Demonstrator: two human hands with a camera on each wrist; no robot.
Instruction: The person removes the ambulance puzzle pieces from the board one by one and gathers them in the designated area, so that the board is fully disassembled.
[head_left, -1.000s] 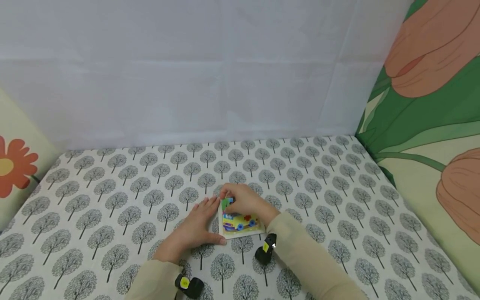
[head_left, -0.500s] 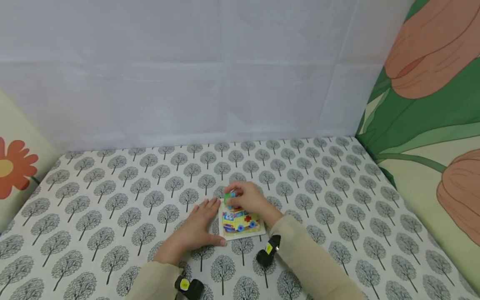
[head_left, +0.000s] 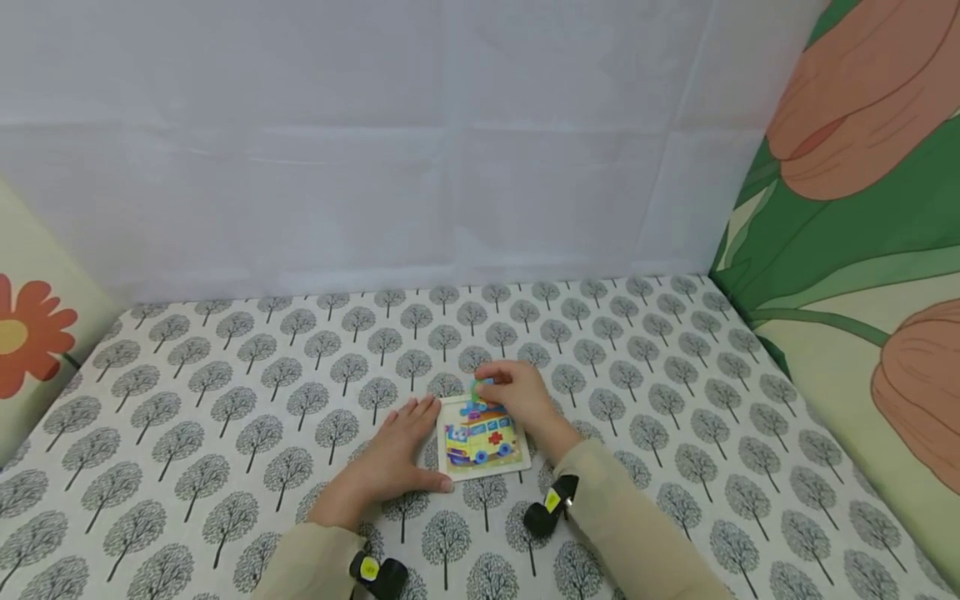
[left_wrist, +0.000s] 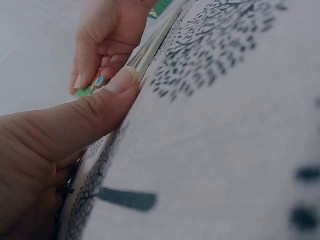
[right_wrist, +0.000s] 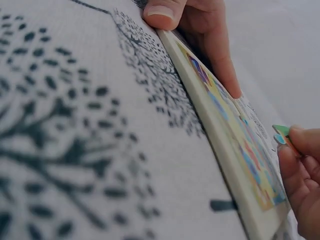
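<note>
A small square puzzle board (head_left: 442, 433) with a pale frame lies flat on the table, showing a yellow ambulance picture. Its upper left part shows bare pale backing. At its left side my left hand (head_left: 396, 450) rests with fingers spread, the thumb touching the board's lower left corner. Over the board's upper edge, my right hand (head_left: 519, 402) pinches a puzzle piece (right_wrist: 283, 133) between thumb and fingers. That piece, green with orange and blue, is tilted. In the left wrist view, the left thumb (left_wrist: 107, 102) sits against the board's edge.
A white cloth with grey trees (head_left: 247, 408) covers the table. Behind it hangs a plain white sheet (head_left: 360, 167). Flower-printed panels (head_left: 847, 333) stand at both sides. A black wrist camera (head_left: 546, 512) is strapped near each hand.
My right hand has lifted the green puzzle piece from the board's upper left corner and carried it right along the upper edge. My left hand has stayed in place.
</note>
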